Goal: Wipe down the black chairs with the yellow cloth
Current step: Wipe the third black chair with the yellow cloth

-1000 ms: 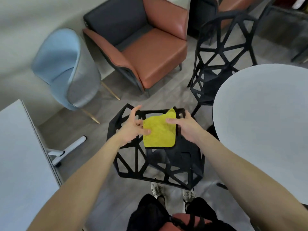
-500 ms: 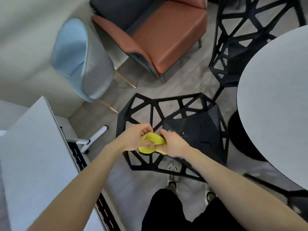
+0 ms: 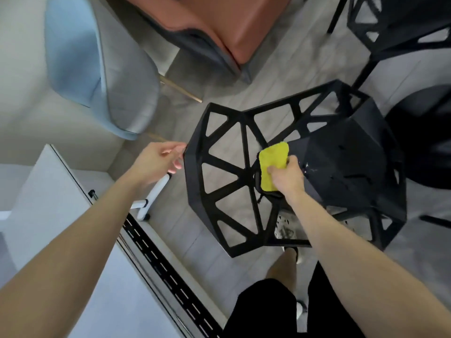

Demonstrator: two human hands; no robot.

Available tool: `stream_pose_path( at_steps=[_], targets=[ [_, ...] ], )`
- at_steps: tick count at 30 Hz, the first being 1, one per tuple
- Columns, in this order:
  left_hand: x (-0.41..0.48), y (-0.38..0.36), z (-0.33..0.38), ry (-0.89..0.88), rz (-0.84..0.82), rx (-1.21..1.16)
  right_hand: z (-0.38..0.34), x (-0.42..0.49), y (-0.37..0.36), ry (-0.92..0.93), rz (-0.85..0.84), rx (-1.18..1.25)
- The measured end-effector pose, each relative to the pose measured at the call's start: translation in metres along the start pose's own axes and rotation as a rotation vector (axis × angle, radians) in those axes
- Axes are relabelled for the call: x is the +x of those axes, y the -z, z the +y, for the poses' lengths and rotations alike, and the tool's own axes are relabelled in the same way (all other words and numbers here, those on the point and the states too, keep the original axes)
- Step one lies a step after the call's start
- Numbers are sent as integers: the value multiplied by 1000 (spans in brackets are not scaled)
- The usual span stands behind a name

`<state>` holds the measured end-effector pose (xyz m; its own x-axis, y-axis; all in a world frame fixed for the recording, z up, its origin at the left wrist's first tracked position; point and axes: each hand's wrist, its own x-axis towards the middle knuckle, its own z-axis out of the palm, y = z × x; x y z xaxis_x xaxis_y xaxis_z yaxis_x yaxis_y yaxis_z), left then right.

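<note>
Head: folded yellow cloth (image 3: 272, 164) on angular lattice black chair (image 3: 234, 181).

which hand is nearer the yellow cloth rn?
Right. The right hand grips the yellow cloth and presses it on the black chair. The left hand is off to the left, open at the chair back's outer edge, apart from the cloth.

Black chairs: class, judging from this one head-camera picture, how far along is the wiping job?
Done: the yellow cloth is folded into a pad. In hand: the right hand presses it on the near black chair where back meets seat; the left hand reaches for the backrest edge. Left: the rest of this chair and the second black chair.
</note>
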<state>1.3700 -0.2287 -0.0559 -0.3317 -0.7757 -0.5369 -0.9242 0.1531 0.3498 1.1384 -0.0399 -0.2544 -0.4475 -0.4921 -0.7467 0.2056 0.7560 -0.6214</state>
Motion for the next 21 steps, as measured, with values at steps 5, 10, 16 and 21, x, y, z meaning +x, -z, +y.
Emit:
stream_pose_path(
  at_steps=[5, 10, 16, 21],
  targets=[
    [8, -5, -5, 6, -39, -65, -64, 44, -35, 124, 162, 54],
    [4, -27, -15, 15, 1, -200, -112, 70, -63, 382, 192, 70],
    [7, -30, -8, 99, 58, -243, -78, 0, -122, 761, 10, 121],
    [-2, -31, -2, 112, 11, -242, -84, 53, -99, 522, 145, 202]
  ],
)
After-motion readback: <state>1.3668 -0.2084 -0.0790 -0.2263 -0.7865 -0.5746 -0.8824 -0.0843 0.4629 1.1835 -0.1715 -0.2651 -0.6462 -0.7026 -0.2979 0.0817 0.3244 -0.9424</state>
